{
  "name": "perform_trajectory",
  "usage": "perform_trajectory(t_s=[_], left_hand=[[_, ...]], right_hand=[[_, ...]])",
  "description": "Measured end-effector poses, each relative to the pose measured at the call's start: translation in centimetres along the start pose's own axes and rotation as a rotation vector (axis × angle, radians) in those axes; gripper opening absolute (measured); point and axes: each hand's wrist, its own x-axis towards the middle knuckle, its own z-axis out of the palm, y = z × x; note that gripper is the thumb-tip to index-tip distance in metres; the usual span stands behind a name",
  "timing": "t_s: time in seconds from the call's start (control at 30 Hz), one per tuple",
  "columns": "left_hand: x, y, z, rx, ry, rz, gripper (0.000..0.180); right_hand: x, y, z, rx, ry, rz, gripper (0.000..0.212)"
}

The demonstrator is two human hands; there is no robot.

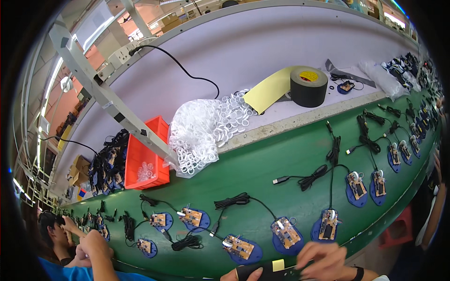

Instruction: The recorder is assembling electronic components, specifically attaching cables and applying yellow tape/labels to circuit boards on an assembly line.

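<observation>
My left hand (248,275), at the bottom edge, grips a flat black strip (257,270) with its thumb on top. A small yellow piece (278,265) sits on the strip. At the strip's right end hovers my right hand (323,262), with fingers bent and apart and nothing visible in them. Just beyond my hands, blue oval bases with exposed brown circuit boards lie on a green belt. The closest are one board (239,247), a second board (287,232) and a third board (327,225), with coiled black cables attached.
On the ledge, a large black tape roll (308,91) with yellow backing stands beside a plastic bag (194,126) of white rings. A red bin (147,175) sits to its left, below a slanted metal post (110,103). Co-workers' arms (96,253) reach in at left and at far right.
</observation>
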Motion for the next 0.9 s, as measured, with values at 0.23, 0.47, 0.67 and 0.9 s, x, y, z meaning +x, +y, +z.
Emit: perform_trajectory(t_s=[0.23, 0.47, 0.67, 0.9], left_hand=[[0.6, 1.3, 3.6, 0.438, -0.571, 0.781, 0.024], [0.5, -0.6, 4.1, 0.910, -0.402, 1.064, 0.040], [0.7, -1.2, 4.3, 0.928, -0.358, 1.113, 0.041], [0.6, -1.5, 4.4, 0.926, -0.343, 1.137, 0.042]], right_hand=[[-1.1, 0.5, -4.9, -0.702, -0.312, 0.206, 0.054], [3.2, -0.3, -8.9, -0.966, -0.036, 0.204, 0.028], [3.5, 2.6, -5.0, -0.476, -0.283, 0.372, 0.024], [4.7, 3.1, -4.6, -0.485, -0.431, 0.417, 0.024]])
